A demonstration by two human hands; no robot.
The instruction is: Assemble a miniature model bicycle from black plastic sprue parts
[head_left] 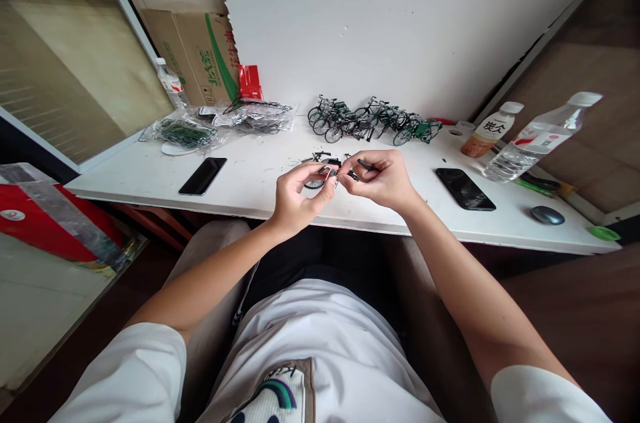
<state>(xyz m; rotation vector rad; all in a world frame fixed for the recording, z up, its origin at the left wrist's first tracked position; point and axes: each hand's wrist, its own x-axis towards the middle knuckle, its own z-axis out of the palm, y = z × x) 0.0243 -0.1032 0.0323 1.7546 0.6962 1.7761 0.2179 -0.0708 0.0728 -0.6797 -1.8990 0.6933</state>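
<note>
My left hand [303, 196] pinches a small silver and dark model part [331, 172] between thumb and fingertips, above the front of the white table. Meeting it there, my right hand [383, 180] is closed, its thumb and forefinger at the same small part. A short dark tool [367, 164], its kind unclear, is tucked in the right hand's curled fingers. Just behind the hands stands a dark miniature bicycle [315, 183], partly hidden by them. Farther back is a group of several finished-looking miniature bicycles [370, 120] in green and black.
Plastic bags of parts [200, 130] lie at the back left, before a cardboard box [195, 53]. Phones lie left [203, 176] and right [465, 189]. A tea bottle [493, 130], a water bottle [543, 140] and a computer mouse [547, 214] are at the right.
</note>
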